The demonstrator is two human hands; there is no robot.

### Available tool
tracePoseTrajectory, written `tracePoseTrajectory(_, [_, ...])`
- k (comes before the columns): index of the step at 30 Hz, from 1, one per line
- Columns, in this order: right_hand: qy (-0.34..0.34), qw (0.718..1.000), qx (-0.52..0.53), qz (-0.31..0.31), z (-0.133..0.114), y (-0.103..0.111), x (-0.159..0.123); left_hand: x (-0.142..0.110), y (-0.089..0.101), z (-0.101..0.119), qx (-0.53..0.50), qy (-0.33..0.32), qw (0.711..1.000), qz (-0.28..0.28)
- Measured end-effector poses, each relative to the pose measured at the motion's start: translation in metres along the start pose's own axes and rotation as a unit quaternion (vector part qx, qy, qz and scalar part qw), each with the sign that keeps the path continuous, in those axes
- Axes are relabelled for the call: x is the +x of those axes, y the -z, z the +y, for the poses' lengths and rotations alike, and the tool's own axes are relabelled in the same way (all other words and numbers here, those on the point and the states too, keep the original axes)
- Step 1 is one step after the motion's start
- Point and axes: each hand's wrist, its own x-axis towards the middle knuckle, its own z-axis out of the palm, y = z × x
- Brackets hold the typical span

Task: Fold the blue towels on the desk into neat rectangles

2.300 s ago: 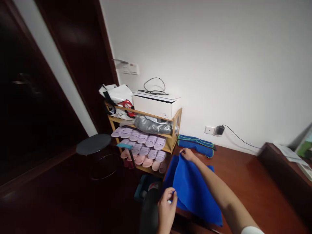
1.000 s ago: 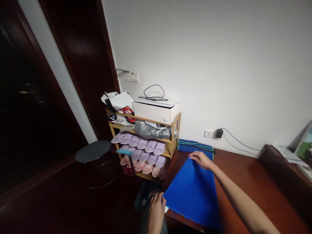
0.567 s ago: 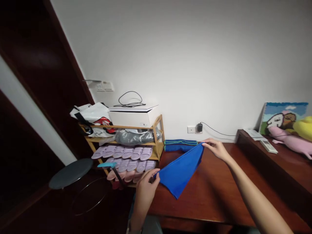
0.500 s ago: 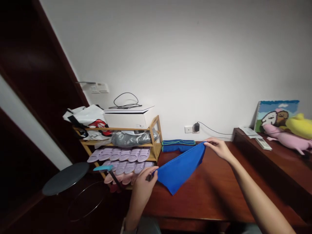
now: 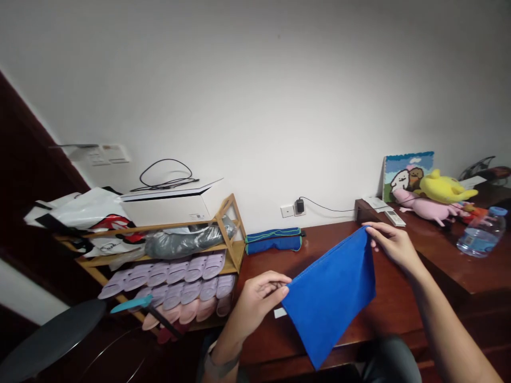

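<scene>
A piece of blue cloth [image 5: 331, 292] hangs in the air between my hands, its stitched top edge stretched tight and slanting up to the right. My left hand [image 5: 259, 303] pinches the lower left corner of that edge between thumb and fingers. At the upper right corner, my right hand [image 5: 391, 244] grips the cloth the same way. The bottom of the cloth dangles in a point over the front edge of the reddish-brown table [image 5: 259, 346]. A small white tag [image 5: 280, 313] shows beside the cloth, just below my left hand.
Against the wall lies a folded blue pouch with green trim [image 5: 273, 242]. A wooden rack [image 5: 235, 255] at left holds several slippers [image 5: 175, 270] and a white box [image 5: 167, 207]. On the raised ledge at right are plush toys [image 5: 427, 205], a remote [image 5: 395, 218] and a water bottle [image 5: 481, 236].
The view has turned to the right, bringing the water bottle into sight. The cloth is nearer and lower, and more of it hangs down. Both hands keep their hold.
</scene>
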Motion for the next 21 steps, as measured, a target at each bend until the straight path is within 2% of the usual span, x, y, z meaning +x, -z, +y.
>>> tracePoseTrajectory(7, [0.016,0.991,-0.026,0.130,0.005,0.042,-0.012,0.005,-0.050,0.014,-0.075,-0.048,0.993,-0.075])
tracePoseTrajectory(10, [0.043,0.980,-0.067,0.184,0.007,0.045,-0.005,0.002,-0.073,0.020,-0.054,-0.064,0.989,-0.122])
tracePoseTrajectory(12, [0.069,0.975,-0.098,0.188,0.014,0.033,0.010,0.004,-0.086,0.014,-0.030,-0.066,0.986,-0.147])
tracePoseTrajectory(14, [0.103,0.974,-0.125,0.160,0.027,0.007,0.031,0.009,-0.094,-0.003,-0.028,-0.049,0.987,-0.148])
tracePoseTrajectory(16, [0.123,0.976,-0.148,0.102,0.047,-0.038,0.052,0.013,-0.095,-0.036,-0.035,-0.015,0.992,-0.123])
tracePoseTrajectory(19, [0.080,0.978,-0.190,-0.036,0.081,-0.132,0.062,0.012,-0.085,-0.108,-0.033,0.056,0.996,-0.068])
tracePoseTrajectory(21, [0.054,0.969,-0.204,-0.128,0.102,-0.199,0.046,0.005,-0.073,-0.163,-0.021,0.123,0.991,-0.038])
